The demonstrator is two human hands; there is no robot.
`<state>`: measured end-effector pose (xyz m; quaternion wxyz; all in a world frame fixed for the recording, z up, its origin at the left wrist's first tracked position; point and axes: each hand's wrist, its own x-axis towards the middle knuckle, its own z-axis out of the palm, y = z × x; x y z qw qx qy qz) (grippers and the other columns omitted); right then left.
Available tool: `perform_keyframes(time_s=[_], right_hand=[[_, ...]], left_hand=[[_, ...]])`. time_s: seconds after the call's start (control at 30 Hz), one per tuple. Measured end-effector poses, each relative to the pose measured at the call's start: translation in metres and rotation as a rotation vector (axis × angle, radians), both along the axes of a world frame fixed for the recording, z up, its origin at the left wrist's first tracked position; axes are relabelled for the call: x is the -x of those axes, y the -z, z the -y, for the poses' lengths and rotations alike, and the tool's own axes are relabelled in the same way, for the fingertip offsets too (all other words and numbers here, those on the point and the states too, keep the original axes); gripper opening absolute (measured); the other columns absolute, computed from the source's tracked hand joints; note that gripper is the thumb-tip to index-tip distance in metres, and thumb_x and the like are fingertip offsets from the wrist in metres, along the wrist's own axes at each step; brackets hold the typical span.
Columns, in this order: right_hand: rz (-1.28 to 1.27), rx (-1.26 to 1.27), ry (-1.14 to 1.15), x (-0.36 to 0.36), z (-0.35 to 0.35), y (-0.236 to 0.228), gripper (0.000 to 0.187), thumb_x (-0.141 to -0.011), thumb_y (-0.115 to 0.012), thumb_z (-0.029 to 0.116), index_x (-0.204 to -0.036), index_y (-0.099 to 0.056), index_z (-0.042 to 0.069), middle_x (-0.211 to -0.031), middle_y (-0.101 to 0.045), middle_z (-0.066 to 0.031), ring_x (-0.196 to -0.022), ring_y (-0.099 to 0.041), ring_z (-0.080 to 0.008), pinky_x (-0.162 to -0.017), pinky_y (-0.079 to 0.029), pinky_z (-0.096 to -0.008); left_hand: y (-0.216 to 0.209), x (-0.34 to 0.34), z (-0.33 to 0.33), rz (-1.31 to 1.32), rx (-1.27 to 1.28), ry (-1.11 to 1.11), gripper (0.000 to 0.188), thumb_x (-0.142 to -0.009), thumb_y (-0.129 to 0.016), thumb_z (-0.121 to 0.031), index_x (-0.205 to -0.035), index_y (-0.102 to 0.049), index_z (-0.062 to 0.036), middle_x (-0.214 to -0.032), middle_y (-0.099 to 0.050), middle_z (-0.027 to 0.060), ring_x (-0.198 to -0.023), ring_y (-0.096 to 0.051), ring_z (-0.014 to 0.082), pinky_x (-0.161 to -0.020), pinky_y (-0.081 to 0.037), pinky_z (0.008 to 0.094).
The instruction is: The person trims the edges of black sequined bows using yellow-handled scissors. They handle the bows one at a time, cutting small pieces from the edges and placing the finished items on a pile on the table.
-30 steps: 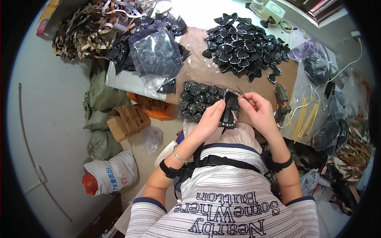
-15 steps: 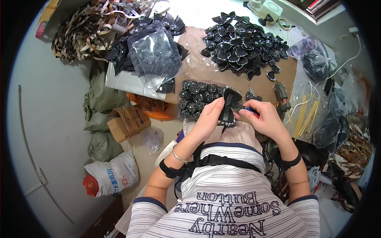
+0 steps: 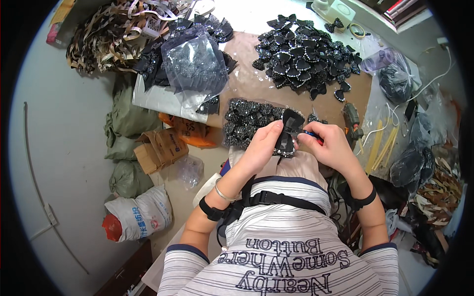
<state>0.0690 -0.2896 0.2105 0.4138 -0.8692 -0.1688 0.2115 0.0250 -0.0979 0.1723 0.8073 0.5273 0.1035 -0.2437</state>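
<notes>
My left hand (image 3: pixel 262 144) pinches a black bow (image 3: pixel 292 120) edged with sparkling stones, held upright above my lap at the table's near edge. In my right hand (image 3: pixel 330 147) is a slim tool with a blue and red handle (image 3: pixel 316 138). Its dark tip points left and meets the bow's middle; what kind of tool it is I cannot make out. Just beyond my left hand, several rows of beaded black bows (image 3: pixel 253 118) lie packed together in clear plastic. A large heap of black bows (image 3: pixel 306 59) covers the table's far middle.
A glue gun (image 3: pixel 352 118) lies right of my hands, near yellowish sticks (image 3: pixel 382 148) and a white cord (image 3: pixel 428 81). Bagged black pieces (image 3: pixel 195 66) sit at the table's left, beside a tangle of ribbons (image 3: pixel 106 39). On the floor stand a cardboard box (image 3: pixel 160 149) and sacks (image 3: pixel 140 214).
The bow is tilted slightly differently, and both hands sit a little further right in the picture, as does the table. The tool stays at the bow's middle.
</notes>
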Motion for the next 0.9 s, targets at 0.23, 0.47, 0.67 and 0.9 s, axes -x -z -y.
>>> perform_keyframes(time_s=[0.23,0.47,0.67,0.9], right_hand=[[-0.052,-0.059,-0.067,-0.008,0.000,0.003,0.023,-0.083,-0.066,0.027,-0.079,-0.067,0.004,-0.057,-0.057,-0.0114,-0.049,-0.054,-0.0248,-0.051,-0.043,-0.0319],[-0.170,-0.245,0.067,0.000,-0.007,0.030,0.029,-0.087,-0.065,0.026,-0.074,-0.066,0.001,-0.052,-0.053,-0.0026,-0.048,-0.049,-0.0095,-0.047,-0.037,-0.0268],[-0.599,-0.534,0.252,0.007,-0.001,0.056,0.035,-0.092,-0.059,0.029,-0.071,-0.065,0.002,-0.053,-0.049,0.0054,-0.047,-0.038,-0.0027,-0.044,-0.027,-0.0219],[-0.729,-0.321,0.101,0.002,0.011,0.025,0.039,-0.092,-0.058,0.036,-0.073,-0.066,0.003,-0.052,-0.047,0.0061,-0.046,-0.037,-0.0021,-0.044,-0.026,-0.0200]], left_hand=[[0.001,-0.002,-0.002,-0.174,0.155,-0.014,0.043,-0.101,-0.029,-0.026,-0.104,-0.059,0.0051,-0.084,-0.066,0.0130,-0.076,-0.064,0.0189,-0.076,-0.051,0.0315],[0.001,0.000,0.001,-0.221,0.212,-0.082,0.042,-0.101,-0.029,-0.026,-0.102,-0.058,0.0048,-0.085,-0.066,0.0135,-0.078,-0.064,0.0201,-0.077,-0.051,0.0323],[0.017,0.000,0.001,-0.247,0.211,-0.120,0.042,-0.102,-0.029,-0.027,-0.100,-0.058,0.0032,-0.087,-0.065,0.0124,-0.080,-0.064,0.0194,-0.079,-0.051,0.0320],[0.018,0.000,0.001,-0.094,0.024,-0.115,0.039,-0.102,-0.030,-0.030,-0.104,-0.056,-0.0003,-0.091,-0.064,0.0073,-0.083,-0.061,0.0138,-0.081,-0.049,0.0272]])
